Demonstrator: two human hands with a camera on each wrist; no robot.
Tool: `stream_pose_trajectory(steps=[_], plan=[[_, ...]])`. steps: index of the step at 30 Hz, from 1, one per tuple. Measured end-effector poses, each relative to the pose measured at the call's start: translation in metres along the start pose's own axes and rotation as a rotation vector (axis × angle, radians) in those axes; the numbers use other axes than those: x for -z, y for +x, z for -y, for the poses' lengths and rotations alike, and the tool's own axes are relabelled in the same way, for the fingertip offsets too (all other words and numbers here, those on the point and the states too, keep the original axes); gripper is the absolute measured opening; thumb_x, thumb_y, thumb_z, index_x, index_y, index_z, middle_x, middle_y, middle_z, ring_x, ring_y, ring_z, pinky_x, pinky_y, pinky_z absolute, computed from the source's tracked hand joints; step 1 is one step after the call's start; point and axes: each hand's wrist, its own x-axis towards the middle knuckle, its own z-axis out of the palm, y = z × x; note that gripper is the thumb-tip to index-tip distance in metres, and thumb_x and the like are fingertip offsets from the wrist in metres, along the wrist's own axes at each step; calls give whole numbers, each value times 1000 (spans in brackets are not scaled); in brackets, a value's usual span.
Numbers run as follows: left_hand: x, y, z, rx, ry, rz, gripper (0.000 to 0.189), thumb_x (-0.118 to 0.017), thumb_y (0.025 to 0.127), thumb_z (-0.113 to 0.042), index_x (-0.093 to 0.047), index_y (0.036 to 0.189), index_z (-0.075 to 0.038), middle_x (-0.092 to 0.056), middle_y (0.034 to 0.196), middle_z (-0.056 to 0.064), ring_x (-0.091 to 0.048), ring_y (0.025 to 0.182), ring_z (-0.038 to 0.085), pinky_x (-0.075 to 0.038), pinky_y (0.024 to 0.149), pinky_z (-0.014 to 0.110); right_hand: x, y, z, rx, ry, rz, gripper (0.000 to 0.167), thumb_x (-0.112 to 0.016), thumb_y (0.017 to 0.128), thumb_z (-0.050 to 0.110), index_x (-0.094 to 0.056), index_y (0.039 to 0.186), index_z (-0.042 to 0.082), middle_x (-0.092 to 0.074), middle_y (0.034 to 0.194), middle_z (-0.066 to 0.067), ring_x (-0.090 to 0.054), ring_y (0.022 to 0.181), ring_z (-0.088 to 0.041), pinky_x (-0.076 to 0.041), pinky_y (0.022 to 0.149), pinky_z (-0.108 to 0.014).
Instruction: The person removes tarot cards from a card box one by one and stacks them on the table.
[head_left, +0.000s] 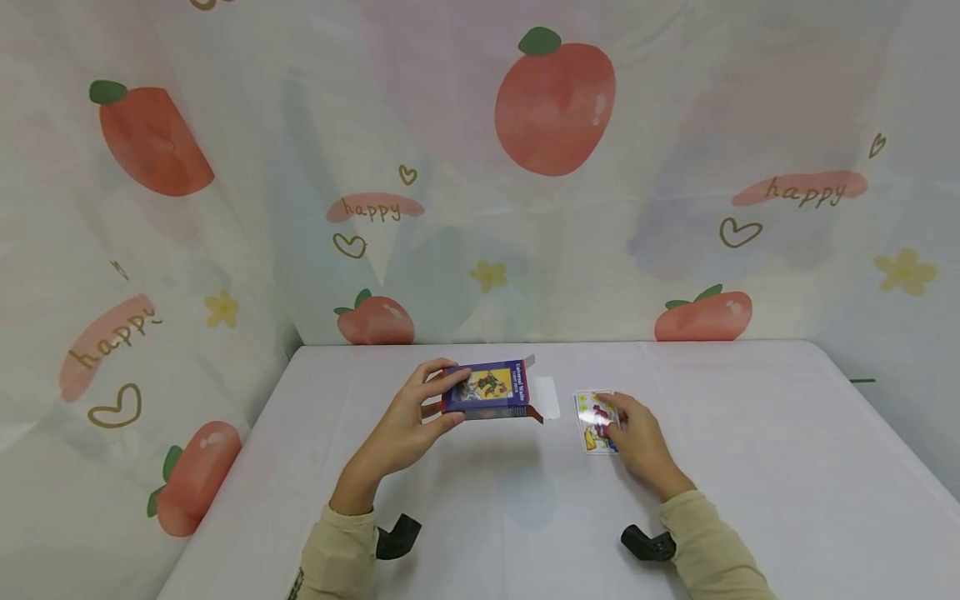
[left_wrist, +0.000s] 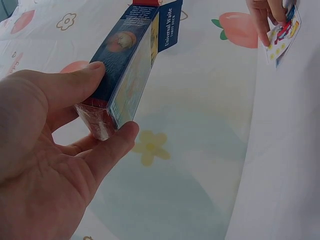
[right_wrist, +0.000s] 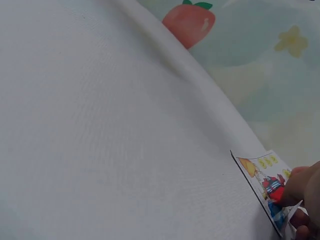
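Note:
My left hand (head_left: 407,429) grips a blue tarot card box (head_left: 487,392) by its left end, thumb on one side and fingers on the other. The box is held above the table, its flaps open at the right end; "Universal Waite Tarot Deck" is printed on a flap (left_wrist: 169,25) in the left wrist view. To the right, my right hand (head_left: 641,437) pinches picture cards (head_left: 592,425) with yellow, red and blue artwork between thumb and fingers. In the right wrist view the front card (right_wrist: 267,182) shows its face, partly covered by the fingers.
A white cloth covers the table (head_left: 517,517). Behind it hangs a backdrop (head_left: 555,250) printed with fruit, flowers and hearts. Black devices (head_left: 399,537) are worn at both wrists, beside beige sleeves (head_left: 712,542).

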Motion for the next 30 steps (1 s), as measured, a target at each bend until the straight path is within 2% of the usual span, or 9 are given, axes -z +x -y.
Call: stream_pose_trajectory(steps=[4, 8, 12, 18, 22, 30], plan=[[0, 0, 0, 8, 3, -3, 56, -71, 93, -6, -56, 146, -14, -38, 153, 9, -44, 141, 35, -51, 105, 57, -2, 0, -1, 5, -2, -5, 50, -54, 84, -13, -61, 133, -6, -55, 136, -35, -53, 103, -36, -45, 88, -46], [0, -1, -1, 10, 1, -5, 55, -71, 93, -6, -56, 146, -14, -38, 153, 9, -44, 141, 35, -51, 106, 57, -4, 0, -2, 23, 0, -18, 49, -53, 84, -14, -61, 132, -8, -52, 139, -38, -54, 113, -42, -46, 99, -57], [-1, -1, -1, 7, 1, -8, 55, -71, 93, -6, -56, 146, -14, -38, 153, 9, -44, 140, 36, -52, 105, 57, -5, 0, -1, 42, 0, -29, 47, -53, 84, -15, -62, 129, -10, -53, 137, -39, -55, 123, -50, -45, 104, -62], [-1, -1, -1, -15, -2, -16, 55, -71, 93, -6, -56, 146, -13, -38, 153, 10, -45, 140, 37, -52, 103, 58, -5, 0, 2, 17, 4, -9, 46, -52, 86, -14, -61, 131, -11, -51, 140, -39, -50, 131, -53, -42, 109, -64], [-1, -1, -1, -6, -3, -9, 55, -71, 93, -5, -56, 146, -13, -38, 153, 9, -43, 141, 36, -52, 104, 58, -6, 1, 2, 7, -8, -1, 46, -51, 86, -14, -61, 131, -11, -50, 141, -39, -47, 134, -54, -39, 112, -65], [0, 0, -1, 0, 2, -10, 55, -71, 93, -5, -56, 146, -14, -38, 153, 9, -43, 141, 36, -52, 105, 58, -8, 3, 0, 17, -51, -1, 46, -51, 85, -12, -61, 129, -12, -50, 140, -39, -46, 132, -57, -39, 111, -66]])
